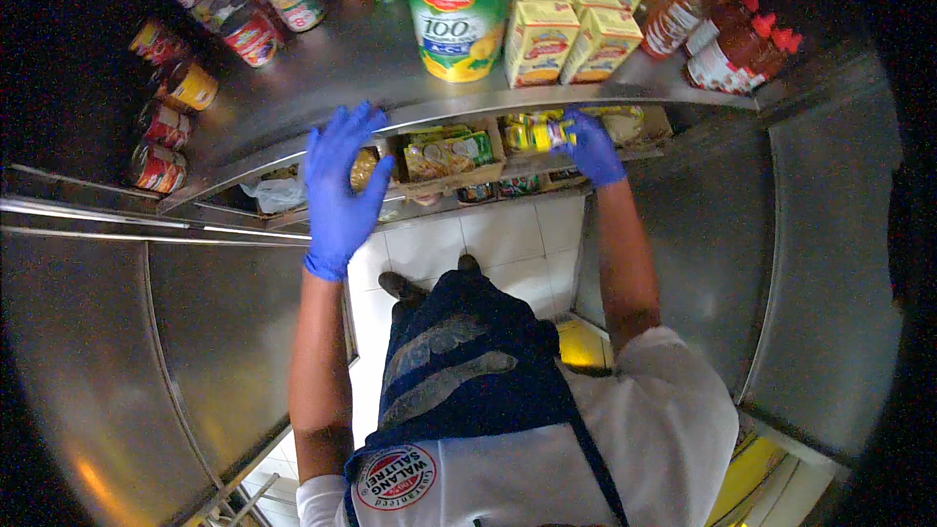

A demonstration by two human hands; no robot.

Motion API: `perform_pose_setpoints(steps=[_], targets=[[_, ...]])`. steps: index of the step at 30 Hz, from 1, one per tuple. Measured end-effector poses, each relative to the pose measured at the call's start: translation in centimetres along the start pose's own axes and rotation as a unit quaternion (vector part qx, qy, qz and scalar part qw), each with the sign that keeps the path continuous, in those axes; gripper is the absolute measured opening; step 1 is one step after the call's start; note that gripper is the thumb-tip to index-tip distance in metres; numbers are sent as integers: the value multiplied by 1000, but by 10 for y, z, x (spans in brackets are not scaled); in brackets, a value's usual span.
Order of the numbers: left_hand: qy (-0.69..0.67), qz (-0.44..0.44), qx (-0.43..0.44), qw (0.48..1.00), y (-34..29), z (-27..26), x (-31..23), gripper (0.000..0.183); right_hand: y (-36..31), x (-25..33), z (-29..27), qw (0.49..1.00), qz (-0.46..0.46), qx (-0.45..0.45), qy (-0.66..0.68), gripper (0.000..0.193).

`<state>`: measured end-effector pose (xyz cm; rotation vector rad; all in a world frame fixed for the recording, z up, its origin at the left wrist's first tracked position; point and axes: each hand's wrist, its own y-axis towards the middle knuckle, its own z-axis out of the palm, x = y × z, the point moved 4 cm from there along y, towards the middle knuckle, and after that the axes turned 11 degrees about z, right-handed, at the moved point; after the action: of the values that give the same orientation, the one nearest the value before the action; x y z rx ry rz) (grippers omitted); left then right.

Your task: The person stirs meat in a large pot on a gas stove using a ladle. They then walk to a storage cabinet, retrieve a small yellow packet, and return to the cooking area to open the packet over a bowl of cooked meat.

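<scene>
My left hand [344, 181], in a blue glove, is raised at the front edge of the steel shelf [351, 88]. Its fingers are stretched out and it holds nothing. My right hand [595, 148], also gloved in blue, reaches into the lower shelf level. Its fingers are bent round the end of a small yellow packet [539, 134], partly covering it. Left of that packet stands a cardboard box [454, 179] of green and yellow pouches [444, 154]. A clear plastic bag [276, 195] lies beyond my left hand's outer side.
On the upper shelf stand a big green can [457, 24], yellow cartons [540, 42], red-capped sauce bottles [734, 57] and several small cans [252, 34]. Steel panels [673, 234] flank me on both sides. White floor tiles [498, 239] show below the shelves.
</scene>
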<state>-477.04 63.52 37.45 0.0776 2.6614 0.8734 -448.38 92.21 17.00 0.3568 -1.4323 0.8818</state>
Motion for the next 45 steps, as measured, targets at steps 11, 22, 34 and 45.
perform_pose_setpoints(steps=[11,22,34,45], targets=[[-462,-315,-46,828,-162,-21,-30,39,-108,57,325,971,3,233,-45,6],[-222,-461,-435,741,-513,-265,-163,23,-338,-29,680,816,31,526,-237,16],[137,-599,-612,498,-725,-372,-386,18,-631,-125,894,451,-156,827,-296,15],[317,-617,-626,357,-860,-441,-469,10,-824,-204,1014,286,-148,918,-234,16]])
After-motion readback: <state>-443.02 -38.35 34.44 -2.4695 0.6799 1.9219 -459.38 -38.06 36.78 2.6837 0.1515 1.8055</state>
